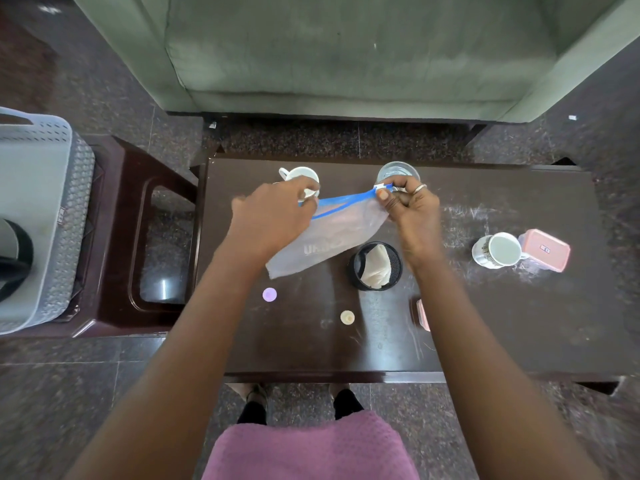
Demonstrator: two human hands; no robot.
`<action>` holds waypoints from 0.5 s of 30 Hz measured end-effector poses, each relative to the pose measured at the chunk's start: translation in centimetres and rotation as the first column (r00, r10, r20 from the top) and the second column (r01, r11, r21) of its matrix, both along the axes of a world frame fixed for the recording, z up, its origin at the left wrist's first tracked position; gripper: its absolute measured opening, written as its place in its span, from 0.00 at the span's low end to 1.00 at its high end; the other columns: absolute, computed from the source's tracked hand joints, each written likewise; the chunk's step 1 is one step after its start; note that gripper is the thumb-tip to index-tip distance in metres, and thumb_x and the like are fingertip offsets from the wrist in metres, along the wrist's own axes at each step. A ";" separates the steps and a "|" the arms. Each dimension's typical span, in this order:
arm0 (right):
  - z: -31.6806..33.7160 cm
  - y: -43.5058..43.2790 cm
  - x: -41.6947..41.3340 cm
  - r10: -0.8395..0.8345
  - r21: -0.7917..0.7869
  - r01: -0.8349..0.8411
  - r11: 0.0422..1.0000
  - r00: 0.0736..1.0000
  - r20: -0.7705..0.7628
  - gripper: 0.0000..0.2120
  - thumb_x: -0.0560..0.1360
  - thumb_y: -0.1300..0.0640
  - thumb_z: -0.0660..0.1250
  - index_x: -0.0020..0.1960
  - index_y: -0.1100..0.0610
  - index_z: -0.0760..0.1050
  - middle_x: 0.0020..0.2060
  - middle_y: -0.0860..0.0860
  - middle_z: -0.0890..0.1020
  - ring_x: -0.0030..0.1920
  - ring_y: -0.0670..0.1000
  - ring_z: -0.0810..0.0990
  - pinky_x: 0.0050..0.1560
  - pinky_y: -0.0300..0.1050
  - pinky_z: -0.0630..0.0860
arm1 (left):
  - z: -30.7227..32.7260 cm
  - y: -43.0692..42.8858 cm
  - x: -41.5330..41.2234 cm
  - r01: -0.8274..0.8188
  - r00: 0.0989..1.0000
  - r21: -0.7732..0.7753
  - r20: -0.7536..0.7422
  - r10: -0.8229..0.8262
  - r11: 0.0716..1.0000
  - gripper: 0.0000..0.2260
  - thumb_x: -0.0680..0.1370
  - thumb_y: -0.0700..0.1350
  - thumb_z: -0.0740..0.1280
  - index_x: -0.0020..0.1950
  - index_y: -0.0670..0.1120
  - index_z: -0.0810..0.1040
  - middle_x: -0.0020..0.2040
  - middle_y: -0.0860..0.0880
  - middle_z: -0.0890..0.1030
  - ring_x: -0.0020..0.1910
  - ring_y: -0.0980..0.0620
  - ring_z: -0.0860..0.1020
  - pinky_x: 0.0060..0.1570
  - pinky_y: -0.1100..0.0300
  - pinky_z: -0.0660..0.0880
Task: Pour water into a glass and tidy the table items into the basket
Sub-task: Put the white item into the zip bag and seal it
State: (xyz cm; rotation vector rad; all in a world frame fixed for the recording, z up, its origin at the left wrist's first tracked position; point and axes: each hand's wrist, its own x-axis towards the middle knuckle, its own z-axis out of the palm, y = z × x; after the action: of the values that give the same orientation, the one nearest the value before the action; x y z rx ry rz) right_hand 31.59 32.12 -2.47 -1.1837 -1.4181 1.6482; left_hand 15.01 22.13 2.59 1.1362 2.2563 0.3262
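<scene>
Head view: left hand [273, 216], right hand [410, 211] pinch zip bag [332, 244] mid-table [502, 334]; near edge free.

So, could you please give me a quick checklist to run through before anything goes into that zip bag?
1. Both ends held: left hand and right hand each pinch the zip bag: ok.
2. Bag mouth open: blue zip strips part only slightly: not ok.
3. Slider position: at the right end: ok.
4. Bag empty: contents blurred: cannot tell.
5. Glass filled: cannot tell.
6. Basket within reach, on the stool at left: ok.
</scene>
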 end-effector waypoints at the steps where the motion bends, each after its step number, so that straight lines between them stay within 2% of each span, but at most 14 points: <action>1: 0.0 -0.1 -0.1 0.000 -0.005 0.000 1.000 1.000 0.000 0.11 0.75 0.68 0.66 0.41 0.52 0.74 0.28 0.41 0.83 0.31 0.37 0.78 0.37 0.32 0.76 | 0.1 0.1 0.5 0.067 0.984 -0.089 -0.162 -0.081 0.994 0.12 0.79 0.54 0.55 0.59 0.59 0.75 0.56 0.51 0.81 0.59 0.46 0.75 0.68 0.37 0.56; 3: -0.2 -0.2 -0.2 0.007 -0.011 -0.007 1.000 1.000 0.014 0.11 0.75 0.67 0.66 0.41 0.52 0.73 0.27 0.43 0.83 0.31 0.39 0.78 0.37 0.34 0.76 | 0.5 0.4 1.3 0.121 0.919 -0.185 -0.351 -0.180 0.975 0.15 0.80 0.57 0.53 0.56 0.56 0.77 0.52 0.49 0.82 0.57 0.45 0.76 0.66 0.29 0.45; 5: -0.2 -0.4 -0.3 0.016 -0.020 -0.016 1.000 1.000 0.022 0.11 0.75 0.66 0.67 0.39 0.53 0.72 0.27 0.44 0.83 0.29 0.40 0.79 0.34 0.35 0.76 | 0.9 0.9 1.9 0.143 0.884 -0.127 -0.429 -0.184 0.982 0.17 0.80 0.57 0.53 0.54 0.53 0.78 0.50 0.48 0.82 0.54 0.44 0.77 0.66 0.29 0.45; 7: -0.1 -0.6 -0.5 0.028 -0.024 -0.027 0.999 0.999 0.021 0.11 0.75 0.66 0.67 0.37 0.54 0.70 0.26 0.45 0.83 0.28 0.41 0.78 0.32 0.36 0.73 | 0.8 1.8 2.4 0.191 0.925 0.015 -0.338 -0.175 0.981 0.15 0.80 0.57 0.55 0.58 0.54 0.77 0.54 0.48 0.82 0.57 0.45 0.78 0.70 0.35 0.49; 10: 0.2 -0.8 -0.8 0.070 -0.034 -0.071 0.997 0.997 -0.017 0.12 0.75 0.68 0.65 0.36 0.56 0.69 0.25 0.50 0.77 0.25 0.42 0.71 0.29 0.35 0.65 | 0.1 2.8 3.8 0.176 0.984 0.231 -0.017 -0.177 0.957 0.15 0.78 0.54 0.62 0.63 0.53 0.76 0.61 0.51 0.79 0.62 0.50 0.75 0.71 0.45 0.54; 12: 0.4 -0.8 -0.9 0.077 -0.050 -0.079 0.996 0.996 -0.039 0.14 0.76 0.69 0.63 0.35 0.56 0.69 0.23 0.48 0.74 0.23 0.40 0.65 0.25 0.31 0.62 | -0.7 3.0 4.3 0.084 0.990 0.336 0.081 -0.118 0.938 0.12 0.77 0.49 0.65 0.59 0.51 0.79 0.57 0.49 0.82 0.58 0.49 0.77 0.70 0.53 0.56; 15: 0.4 -1.0 -1.2 0.094 -0.039 -0.095 0.995 0.995 -0.009 0.15 0.76 0.69 0.62 0.34 0.55 0.67 0.26 0.51 0.73 0.25 0.43 0.65 0.25 0.31 0.62 | -1.6 2.9 4.4 -0.052 0.996 0.417 0.089 0.016 0.908 0.08 0.75 0.45 0.68 0.52 0.49 0.83 0.48 0.48 0.85 0.49 0.47 0.78 0.64 0.65 0.51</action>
State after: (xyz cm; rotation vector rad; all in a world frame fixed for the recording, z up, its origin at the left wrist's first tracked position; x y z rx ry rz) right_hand 30.35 31.14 -2.03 -1.1471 -1.4635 1.7506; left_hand 19.44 25.06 0.99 1.2643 2.1913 0.8920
